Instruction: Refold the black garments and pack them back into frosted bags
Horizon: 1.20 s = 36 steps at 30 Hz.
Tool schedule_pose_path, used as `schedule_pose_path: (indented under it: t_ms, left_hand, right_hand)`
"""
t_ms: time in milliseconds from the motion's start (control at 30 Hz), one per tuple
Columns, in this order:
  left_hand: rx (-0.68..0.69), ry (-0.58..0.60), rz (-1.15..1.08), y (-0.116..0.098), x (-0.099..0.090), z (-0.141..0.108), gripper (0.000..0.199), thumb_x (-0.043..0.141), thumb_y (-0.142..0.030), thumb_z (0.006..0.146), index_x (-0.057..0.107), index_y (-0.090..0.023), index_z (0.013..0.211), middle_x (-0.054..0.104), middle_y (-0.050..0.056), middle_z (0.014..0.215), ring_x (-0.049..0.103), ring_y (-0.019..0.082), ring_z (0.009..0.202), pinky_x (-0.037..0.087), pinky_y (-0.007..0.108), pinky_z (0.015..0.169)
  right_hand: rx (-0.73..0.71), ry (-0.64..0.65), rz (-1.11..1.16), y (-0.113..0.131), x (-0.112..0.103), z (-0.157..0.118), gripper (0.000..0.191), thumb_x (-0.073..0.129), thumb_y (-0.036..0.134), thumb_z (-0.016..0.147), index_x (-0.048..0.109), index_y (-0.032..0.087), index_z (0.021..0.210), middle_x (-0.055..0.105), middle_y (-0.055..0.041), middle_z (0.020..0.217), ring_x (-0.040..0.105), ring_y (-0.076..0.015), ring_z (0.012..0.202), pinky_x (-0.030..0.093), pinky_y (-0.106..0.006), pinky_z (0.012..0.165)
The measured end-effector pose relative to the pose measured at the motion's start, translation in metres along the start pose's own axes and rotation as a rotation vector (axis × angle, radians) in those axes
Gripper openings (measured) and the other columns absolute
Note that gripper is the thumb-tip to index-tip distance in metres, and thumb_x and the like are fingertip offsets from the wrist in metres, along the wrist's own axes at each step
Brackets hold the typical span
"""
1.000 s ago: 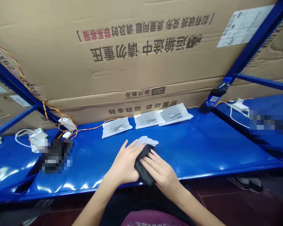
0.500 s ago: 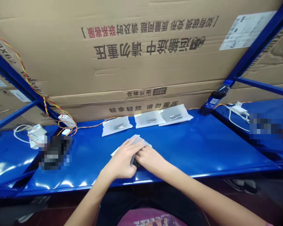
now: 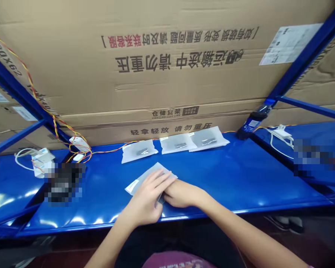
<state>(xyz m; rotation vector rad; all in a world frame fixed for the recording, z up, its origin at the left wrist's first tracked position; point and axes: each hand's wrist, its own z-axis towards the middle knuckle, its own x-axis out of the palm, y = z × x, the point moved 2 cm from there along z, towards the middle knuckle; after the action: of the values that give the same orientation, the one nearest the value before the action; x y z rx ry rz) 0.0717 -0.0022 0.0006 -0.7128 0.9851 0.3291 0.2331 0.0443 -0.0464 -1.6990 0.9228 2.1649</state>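
Observation:
A frosted plastic bag (image 3: 141, 180) with a white label lies near the front edge of the blue shelf (image 3: 229, 178). Across its top stretch the fingers of my left hand (image 3: 147, 197), and the thumb bends in at the near side, gripping the bag. My right hand (image 3: 181, 193) is curled at the bag's near right end, partly under the left fingers. Its fingertips are hidden, so what they hold does not show. Farther back lie three similar bags: a left one (image 3: 139, 150), a middle one (image 3: 174, 144) and a right one (image 3: 209, 139), each with something dark inside.
A large cardboard box (image 3: 162, 85) stands behind the shelf between blue posts. At the back right leans a dark drink bottle (image 3: 251, 123). White adapters (image 3: 41, 162), twisted red-yellow wires (image 3: 56, 126) and a blurred black object (image 3: 64, 182) are on the left.
The right hand has shifted slightly right and down, its wrist more bent. More of the bag and its label now shows beyond the left hand. The view has tilted slightly.

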Motion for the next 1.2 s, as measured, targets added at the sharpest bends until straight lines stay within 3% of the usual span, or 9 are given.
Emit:
schedule_pose_path:
  t_ms: [167, 300, 467, 567, 700, 900, 1033, 1200]
  left_hand:
    - [-0.01, -0.108, 0.07, 0.002, -0.006, -0.022, 0.091, 0.052, 0.001, 0.072, 0.047, -0.022, 0.16, 0.057, 0.01, 0.16, 0.049, 0.032, 0.152, 0.048, 0.056, 0.123]
    - [-0.003, -0.233, 0.201, 0.0, -0.003, -0.036, 0.076, 0.054, -0.002, 0.084, 0.05, -0.022, 0.158, 0.063, 0.012, 0.154, 0.053, 0.032, 0.148, 0.053, 0.054, 0.119]
    - [-0.008, -0.334, 0.363, 0.001, 0.001, -0.065, 0.043, 0.063, -0.012, 0.098, 0.065, -0.019, 0.141, 0.073, 0.014, 0.137, 0.068, 0.03, 0.131, 0.061, 0.045, 0.105]
    - [0.06, -0.402, 0.423, 0.006, 0.003, -0.082, 0.031, 0.063, -0.008, 0.1, 0.07, -0.015, 0.13, 0.08, 0.013, 0.121, 0.075, 0.027, 0.114, 0.063, 0.04, 0.095]
    - [0.118, -0.489, 0.446, 0.003, 0.004, -0.085, 0.025, 0.062, 0.0, 0.099, 0.073, -0.011, 0.118, 0.082, 0.012, 0.109, 0.076, 0.025, 0.107, 0.061, 0.042, 0.095]
    - [0.195, -0.484, 0.35, -0.017, 0.014, -0.055, 0.02, 0.066, -0.001, 0.097, 0.073, -0.012, 0.111, 0.083, 0.011, 0.103, 0.077, 0.023, 0.1, 0.06, 0.041, 0.094]
    - [0.133, -0.525, 0.292, -0.021, 0.017, -0.042, 0.017, 0.069, -0.002, 0.095, 0.072, -0.014, 0.106, 0.082, 0.007, 0.095, 0.077, 0.021, 0.088, 0.06, 0.038, 0.086]
    - [0.076, -0.548, 0.304, -0.02, 0.017, -0.04, 0.017, 0.069, -0.002, 0.095, 0.071, -0.015, 0.105, 0.081, 0.008, 0.094, 0.078, 0.022, 0.091, 0.06, 0.037, 0.084]
  right_hand:
    - [-0.133, -0.104, -0.174, 0.011, 0.012, -0.003, 0.025, 0.058, 0.015, 0.104, 0.075, 0.018, 0.123, 0.08, -0.0124, 0.12, 0.076, -0.0241, 0.109, 0.063, -0.038, 0.095]
    - [-0.098, -0.209, -0.281, 0.013, 0.026, 0.003, 0.036, 0.058, 0.013, 0.103, 0.07, 0.016, 0.136, 0.073, -0.0185, 0.138, 0.073, -0.0284, 0.12, 0.066, -0.038, 0.09]
    - [-0.046, -0.259, -0.356, 0.007, 0.013, 0.001, 0.056, 0.052, 0.007, 0.102, 0.054, 0.019, 0.156, 0.058, -0.0172, 0.158, 0.066, -0.0312, 0.134, 0.066, -0.04, 0.092]
    - [-0.09, -0.235, -0.339, 0.009, 0.002, -0.013, 0.059, 0.055, 0.008, 0.101, 0.051, 0.019, 0.159, 0.055, -0.0158, 0.161, 0.062, -0.0314, 0.14, 0.064, -0.041, 0.096]
    - [-0.204, -0.351, -0.351, 0.012, -0.009, -0.042, 0.049, 0.053, 0.008, 0.102, 0.059, 0.013, 0.151, 0.066, -0.0177, 0.15, 0.062, -0.0301, 0.14, 0.065, -0.039, 0.095]
    - [-0.236, -0.549, -0.421, 0.01, -0.017, -0.068, 0.037, 0.052, 0.006, 0.103, 0.067, 0.008, 0.138, 0.077, -0.0197, 0.129, 0.074, -0.024, 0.119, 0.065, -0.033, 0.092]
    - [-0.219, -0.726, -0.39, 0.005, -0.019, -0.083, 0.028, 0.066, 0.01, 0.099, 0.07, 0.005, 0.126, 0.078, -0.0194, 0.115, 0.075, -0.0259, 0.11, 0.066, -0.035, 0.087]
    - [-0.136, -0.929, -0.309, 0.007, -0.016, -0.102, 0.03, 0.069, 0.009, 0.096, 0.072, 0.013, 0.125, 0.075, -0.0098, 0.092, 0.073, -0.0205, 0.084, 0.062, -0.033, 0.072]
